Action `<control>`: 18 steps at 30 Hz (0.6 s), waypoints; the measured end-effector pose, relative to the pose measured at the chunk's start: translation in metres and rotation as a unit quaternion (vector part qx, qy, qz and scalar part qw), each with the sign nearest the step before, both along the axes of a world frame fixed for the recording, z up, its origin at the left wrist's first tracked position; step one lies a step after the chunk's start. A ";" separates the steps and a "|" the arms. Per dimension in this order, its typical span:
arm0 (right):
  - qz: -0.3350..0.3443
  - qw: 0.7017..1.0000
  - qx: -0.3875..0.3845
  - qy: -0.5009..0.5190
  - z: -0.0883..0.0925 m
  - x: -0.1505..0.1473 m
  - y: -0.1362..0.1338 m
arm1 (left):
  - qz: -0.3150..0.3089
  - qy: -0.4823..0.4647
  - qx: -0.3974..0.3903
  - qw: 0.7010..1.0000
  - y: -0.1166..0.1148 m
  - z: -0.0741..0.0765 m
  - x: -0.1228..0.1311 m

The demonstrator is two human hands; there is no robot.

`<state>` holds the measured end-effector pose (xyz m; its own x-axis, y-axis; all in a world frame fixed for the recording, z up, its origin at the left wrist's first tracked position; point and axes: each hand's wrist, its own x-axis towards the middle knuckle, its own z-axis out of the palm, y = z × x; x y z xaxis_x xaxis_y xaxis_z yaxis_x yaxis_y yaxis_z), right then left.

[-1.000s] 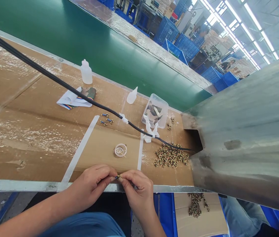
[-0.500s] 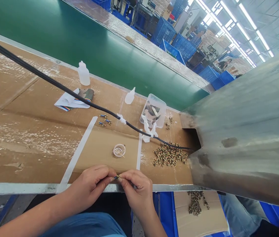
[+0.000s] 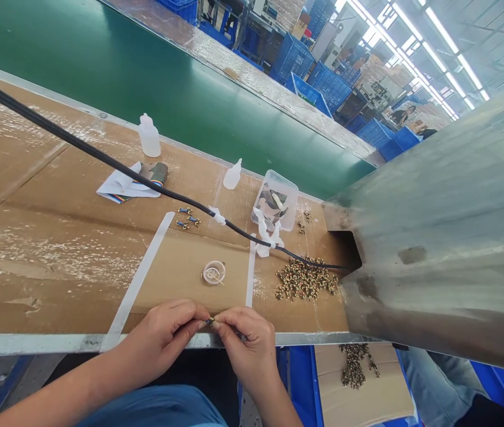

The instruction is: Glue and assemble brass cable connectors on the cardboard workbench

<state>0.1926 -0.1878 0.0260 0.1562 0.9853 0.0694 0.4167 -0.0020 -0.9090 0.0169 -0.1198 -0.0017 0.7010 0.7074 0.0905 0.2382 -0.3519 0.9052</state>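
Left grip and right grip: two in all, both closed to a fingertip pinch, meeting on one small dark-and-gold component held just above the front metal edge of the tabletop. Nearby on the cardboard-covered tabletop: three small blue-and-gold connectors, lying together; one small round clear dish, nearest the grips; two white plastic dropper bottles; one clear plastic tub holding mixed pieces; one folded paper sheet with ribbon cable; one black cable carrying white clips, running into a metal chute. One heap of small striped rings, too many to count, lies beside the chute mouth; a second heap sits on cardboard below the tabletop.
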 end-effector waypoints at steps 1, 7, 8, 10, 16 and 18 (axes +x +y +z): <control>-0.001 1.000 0.000 0.001 0.000 0.000 0.000 | -0.001 0.000 -0.001 1.000 0.000 0.000 0.000; -0.008 1.000 -0.007 0.009 0.000 -0.001 0.000 | -0.005 -0.006 -0.014 1.000 0.001 -0.002 0.001; -0.007 1.000 -0.006 0.008 -0.001 -0.001 0.000 | -0.008 -0.006 -0.020 1.000 0.001 -0.003 0.001; -0.006 1.000 -0.003 0.004 -0.001 -0.001 0.000 | -0.012 -0.005 -0.033 0.999 0.002 -0.005 0.000; -0.015 1.000 0.007 -0.006 -0.006 -0.002 -0.001 | -0.015 0.012 -0.048 0.999 0.003 -0.003 -0.001; -0.023 1.000 0.002 -0.006 -0.007 -0.003 -0.001 | -0.015 0.026 -0.047 0.998 0.004 -0.001 -0.001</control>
<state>0.1892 -0.1892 0.0190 0.2010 0.9767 0.0748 0.4268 -0.0186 -0.9041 0.0159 -0.1162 -0.0026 0.7236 0.6901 -0.0121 0.2758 -0.2729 0.9217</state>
